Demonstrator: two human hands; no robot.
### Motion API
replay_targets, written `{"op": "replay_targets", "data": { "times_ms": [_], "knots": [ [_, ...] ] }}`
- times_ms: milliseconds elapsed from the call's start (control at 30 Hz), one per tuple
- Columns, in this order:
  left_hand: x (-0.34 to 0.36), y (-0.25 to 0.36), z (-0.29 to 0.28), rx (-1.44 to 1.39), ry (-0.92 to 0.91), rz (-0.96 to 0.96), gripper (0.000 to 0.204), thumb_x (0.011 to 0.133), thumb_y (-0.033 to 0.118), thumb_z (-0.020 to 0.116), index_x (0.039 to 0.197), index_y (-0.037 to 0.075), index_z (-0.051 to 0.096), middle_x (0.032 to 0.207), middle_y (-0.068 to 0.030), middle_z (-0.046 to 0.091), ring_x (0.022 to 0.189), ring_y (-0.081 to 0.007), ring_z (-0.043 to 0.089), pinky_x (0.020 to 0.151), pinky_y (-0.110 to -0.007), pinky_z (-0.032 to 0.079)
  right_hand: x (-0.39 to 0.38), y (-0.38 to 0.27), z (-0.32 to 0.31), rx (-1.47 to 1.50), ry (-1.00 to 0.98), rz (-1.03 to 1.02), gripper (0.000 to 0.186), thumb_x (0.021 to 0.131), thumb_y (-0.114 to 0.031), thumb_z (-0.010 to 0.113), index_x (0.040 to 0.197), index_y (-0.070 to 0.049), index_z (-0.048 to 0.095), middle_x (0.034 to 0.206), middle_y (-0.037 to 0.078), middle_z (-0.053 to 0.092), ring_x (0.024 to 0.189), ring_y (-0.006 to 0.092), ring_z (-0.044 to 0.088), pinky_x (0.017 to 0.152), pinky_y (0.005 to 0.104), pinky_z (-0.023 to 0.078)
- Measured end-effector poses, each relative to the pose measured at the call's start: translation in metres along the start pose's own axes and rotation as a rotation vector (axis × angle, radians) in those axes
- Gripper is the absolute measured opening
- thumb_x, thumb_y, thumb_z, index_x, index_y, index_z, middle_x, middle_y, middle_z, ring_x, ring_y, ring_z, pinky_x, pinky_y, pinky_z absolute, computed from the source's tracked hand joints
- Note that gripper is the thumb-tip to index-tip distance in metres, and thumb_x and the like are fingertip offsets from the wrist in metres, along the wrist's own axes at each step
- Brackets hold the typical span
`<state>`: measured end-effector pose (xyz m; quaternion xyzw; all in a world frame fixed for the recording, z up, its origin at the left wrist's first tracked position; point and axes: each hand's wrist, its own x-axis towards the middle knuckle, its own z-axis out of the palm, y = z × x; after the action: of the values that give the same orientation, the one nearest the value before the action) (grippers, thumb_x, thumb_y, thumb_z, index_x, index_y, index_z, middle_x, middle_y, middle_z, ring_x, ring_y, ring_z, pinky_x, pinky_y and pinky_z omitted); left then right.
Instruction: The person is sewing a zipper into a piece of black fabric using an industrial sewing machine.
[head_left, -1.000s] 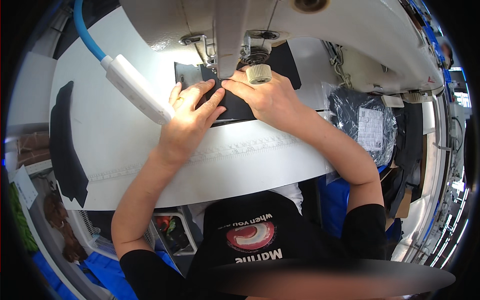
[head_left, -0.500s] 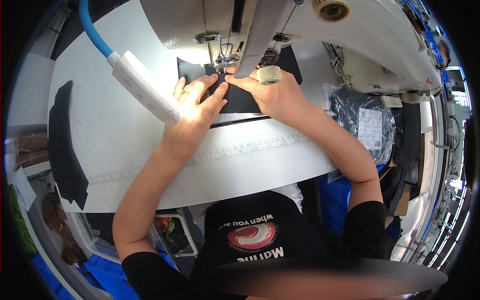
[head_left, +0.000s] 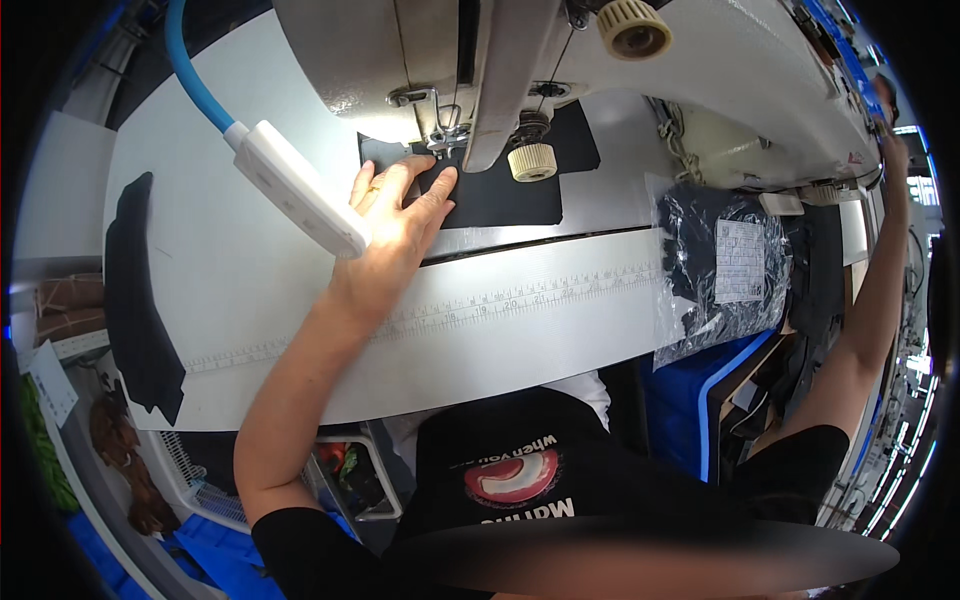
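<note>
My left hand lies with its fingers spread on the left end of a black fabric piece, close beside the presser foot of a sewing machine. The fabric stretches under the machine's arm, and part of it is hidden behind the machine head. My right arm reaches far out to the right, past the end of the machine. There my right hand is small and near the picture's rim, so its fingers and anything in them cannot be made out.
A white lamp on a blue flexible neck hangs over my left wrist. Left on the white table lies a strip of black cloth. A clear plastic bag of dark goods sits at the right, above a blue bin.
My right hand has let go of the fabric beside the presser foot and swung far to the right. The left hand has stayed on the fabric.
</note>
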<state>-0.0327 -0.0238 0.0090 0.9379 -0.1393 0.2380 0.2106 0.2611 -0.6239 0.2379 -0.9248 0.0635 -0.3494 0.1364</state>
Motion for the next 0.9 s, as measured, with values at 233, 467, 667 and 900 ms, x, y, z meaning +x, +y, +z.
{"op": "replay_targets", "data": {
  "times_ms": [233, 467, 667, 900],
  "knots": [
    [0.001, 0.000, 0.000, -0.007, 0.021, -0.007, 0.028, 0.077, 0.007, 0.075, 0.105, 0.008, 0.072, 0.112, -0.0099, 0.065, 0.095, -0.0274, 0.059, 0.086, -0.036, 0.048, 0.013, 0.049, 0.016, 0.232, -0.197, 0.163, 0.040, 0.097, -0.029, 0.055, 0.123, 0.000, 0.061, 0.120, 0.016, 0.063, 0.106, 0.0204, 0.063, 0.090, 0.0307, 0.049],
    [0.002, -0.002, 0.001, 0.010, 0.049, 0.004, 0.025, 0.077, 0.008, 0.075, 0.102, 0.007, 0.073, 0.112, -0.0103, 0.065, 0.091, -0.0265, 0.060, 0.082, -0.034, 0.048, 0.031, 0.071, 0.014, 0.307, -0.276, 0.218, 0.043, 0.097, -0.031, 0.055, 0.123, 0.002, 0.060, 0.119, 0.017, 0.063, 0.107, 0.0223, 0.062, 0.092, 0.0325, 0.048],
    [0.003, -0.003, -0.001, 0.013, 0.059, 0.028, 0.026, 0.077, 0.007, 0.075, 0.103, 0.007, 0.073, 0.110, -0.0106, 0.065, 0.092, -0.0275, 0.060, 0.083, -0.035, 0.048, 0.023, 0.061, 0.011, 0.437, -0.342, 0.312, 0.047, 0.097, -0.034, 0.054, 0.124, 0.004, 0.059, 0.118, 0.018, 0.063, 0.108, 0.0240, 0.062, 0.094, 0.0341, 0.047],
    [0.003, -0.004, 0.002, 0.002, 0.054, 0.027, 0.032, 0.076, 0.006, 0.075, 0.107, 0.009, 0.072, 0.107, -0.0100, 0.064, 0.094, -0.0274, 0.060, 0.083, -0.036, 0.049, -0.098, 0.044, 0.026, 1.100, 0.228, 0.322, 0.055, 0.102, -0.041, 0.038, 0.138, 0.001, 0.044, 0.126, 0.017, 0.059, 0.116, 0.0273, 0.058, 0.101, 0.0385, 0.042]
  ]
}}
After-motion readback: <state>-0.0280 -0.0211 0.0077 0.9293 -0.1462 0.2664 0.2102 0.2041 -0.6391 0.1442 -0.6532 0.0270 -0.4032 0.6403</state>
